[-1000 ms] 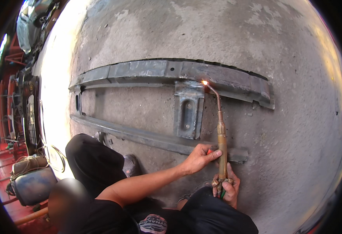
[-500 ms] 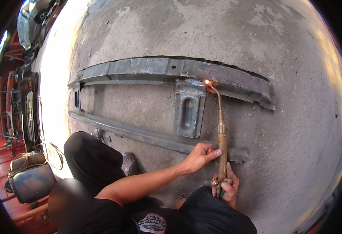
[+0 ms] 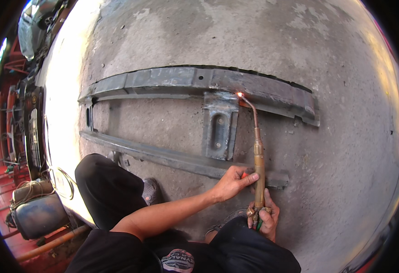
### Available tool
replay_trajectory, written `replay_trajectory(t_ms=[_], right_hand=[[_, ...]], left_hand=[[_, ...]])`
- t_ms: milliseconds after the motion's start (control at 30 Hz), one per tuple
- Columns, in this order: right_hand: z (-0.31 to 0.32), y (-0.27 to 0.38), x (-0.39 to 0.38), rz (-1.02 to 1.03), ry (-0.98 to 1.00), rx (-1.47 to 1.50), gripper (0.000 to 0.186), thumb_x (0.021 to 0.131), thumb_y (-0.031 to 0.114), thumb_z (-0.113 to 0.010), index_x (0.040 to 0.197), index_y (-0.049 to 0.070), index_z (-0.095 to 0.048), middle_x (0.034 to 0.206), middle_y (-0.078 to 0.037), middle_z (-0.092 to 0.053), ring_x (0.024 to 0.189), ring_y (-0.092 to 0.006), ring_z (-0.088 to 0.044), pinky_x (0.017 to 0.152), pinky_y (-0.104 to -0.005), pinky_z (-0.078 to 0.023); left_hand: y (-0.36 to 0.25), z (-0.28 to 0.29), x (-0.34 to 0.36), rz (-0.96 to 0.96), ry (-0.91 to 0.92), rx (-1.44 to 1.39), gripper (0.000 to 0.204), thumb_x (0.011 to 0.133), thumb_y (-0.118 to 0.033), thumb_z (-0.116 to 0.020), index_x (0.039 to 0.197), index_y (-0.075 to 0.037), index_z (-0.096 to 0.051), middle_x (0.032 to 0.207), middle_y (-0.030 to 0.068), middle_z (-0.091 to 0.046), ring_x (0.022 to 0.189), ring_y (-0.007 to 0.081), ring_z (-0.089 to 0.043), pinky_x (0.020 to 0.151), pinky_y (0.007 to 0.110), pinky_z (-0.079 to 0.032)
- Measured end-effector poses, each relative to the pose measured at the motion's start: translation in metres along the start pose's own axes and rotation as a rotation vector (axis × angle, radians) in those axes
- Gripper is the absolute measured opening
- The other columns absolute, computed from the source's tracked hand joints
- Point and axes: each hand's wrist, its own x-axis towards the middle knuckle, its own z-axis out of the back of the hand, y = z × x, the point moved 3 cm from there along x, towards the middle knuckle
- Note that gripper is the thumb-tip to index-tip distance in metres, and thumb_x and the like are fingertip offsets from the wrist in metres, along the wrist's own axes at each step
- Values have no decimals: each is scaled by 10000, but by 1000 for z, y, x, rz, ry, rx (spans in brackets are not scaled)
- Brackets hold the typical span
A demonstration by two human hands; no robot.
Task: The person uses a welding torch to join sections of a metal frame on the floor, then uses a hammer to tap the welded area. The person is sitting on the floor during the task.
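My left hand [image 3: 238, 183] grips the middle of a brass torch [image 3: 259, 169], with something small and red at its fingers. My right hand [image 3: 267, 218] is closed around the torch's lower end by the valves. The bent copper nozzle reaches up to a small bright flame [image 3: 239, 94], where the upper grey steel beam [image 3: 158, 79] meets a bracket with a slotted recess [image 3: 227, 132]. Metal beside the flame glows orange. A second, narrower steel bar [image 3: 172, 159] lies below, behind my left hand.
The metal pieces lie on a worn concrete floor [image 3: 327, 63]. My bent knees and shoes are below them. At the left edge are a tank [image 3: 40, 216], coiled hoses [image 3: 63, 177], red framework [image 3: 1, 123], dark car parts [image 3: 35, 132] and a wrapped car part [image 3: 29, 32].
The orange glow and sparks at the flame grew half a second ago and are smaller now. The torch and both my hands stay almost in place, with a very slight shift in the view.
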Motion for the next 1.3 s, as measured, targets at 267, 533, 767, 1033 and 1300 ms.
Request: replay_trajectory(t_ms=[267,533,767,1033,1300], right_hand=[[-1,3,2,-26,-3,8,711,870,72,-566,1563,122,-414,1045,-261,-650,713,-238,-665,493,-297,-561],[-8,9,-4,-29,-42,-30,689,871,80,-566,1545,58,-426,1079,-274,-650,687,-235,-663,485,-308,-554],[-65,86,-24,26,-199,-753,693,832,74,-619,1505,1,-470,941,-178,-666,625,-180,-635,494,-282,-517],[-277,180,-34,-156,-331,-1621,664,784,108,-689,1420,-37,-563,822,-83,-649,596,-123,-599,533,-258,-476],[-461,147,38,-344,-331,-1998,642,791,129,-693,1414,14,-592,741,-46,-649,518,-73,-531,488,-248,-420]], left_hand=[[-1,0,0,-29,-19,-14,371,1037,-337,-628,998,17,-729,836,39,-704,781,92,-604,711,287,-477],[2,1,1,10,4,4,366,1043,-332,-618,1050,23,-710,901,51,-713,825,121,-644,759,291,-513],[-45,-31,-25,-112,44,-292,379,1050,-351,-605,1045,17,-697,910,42,-709,785,110,-638,723,279,-525],[-131,-41,-75,-239,85,-713,457,1053,-464,-565,806,-80,-555,622,-46,-490,506,36,-415,444,239,-318],[-206,30,-125,-262,71,-1270,510,1045,-531,-535,794,-87,-534,625,-45,-450,485,49,-387,428,253,-298]])
